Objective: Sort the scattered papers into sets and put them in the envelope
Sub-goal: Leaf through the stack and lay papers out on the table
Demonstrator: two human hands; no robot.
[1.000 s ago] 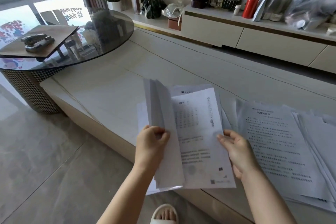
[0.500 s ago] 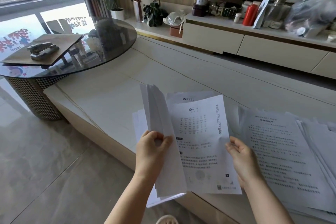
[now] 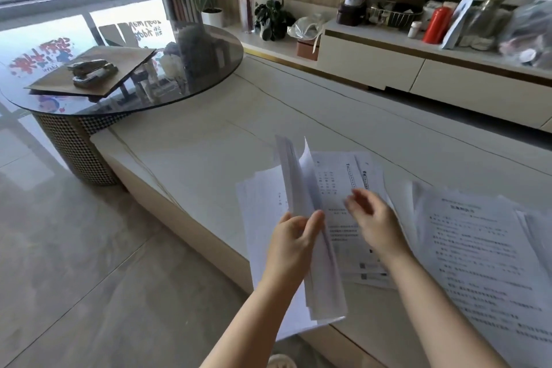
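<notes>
My left hand [image 3: 294,243] grips a thin stack of white sheets [image 3: 310,236], held upright on edge over the front of the cream table [image 3: 191,164]. Just right of it a printed page [image 3: 343,188] lies on a small pile on the table. My right hand [image 3: 373,218] hovers over that pile with fingers apart, blurred and holding nothing. A larger spread of printed papers [image 3: 484,251] covers the table at the right. A brown envelope [image 3: 98,72] lies on the round glass table at the left, with a stapler [image 3: 91,70] on top.
The round glass table [image 3: 179,86] overlaps the far left end of the cream table. Behind stands a low cabinet [image 3: 418,69] with a red bottle [image 3: 437,25], a wire basket, plants and bags. Tiled floor lies at the left and front.
My right hand has let go of the printed page, which now lies on the pile, and has moved left towards the stack. The view has shifted down and right.
</notes>
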